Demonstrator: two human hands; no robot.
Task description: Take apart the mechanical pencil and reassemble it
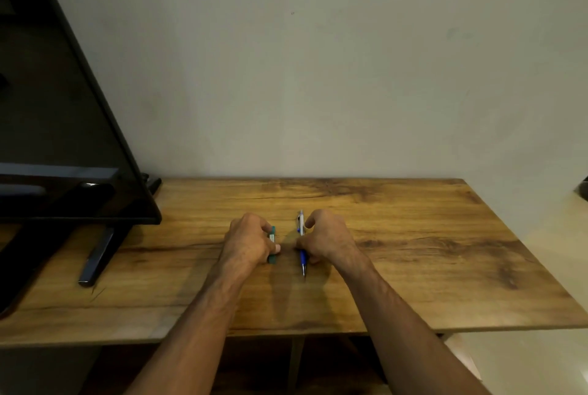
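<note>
A blue and white mechanical pencil lies on the wooden table, its tip pointing toward me. My right hand curls over it from the right, with thumb and fingers touching its barrel. My left hand rests on the table to the left, its fingers closed on a small green case that stands on its edge. The hand hides most of the case.
A dark flat screen on black feet stands at the table's left end. A plain wall runs along the table's far edge. A dark object shows at the right border.
</note>
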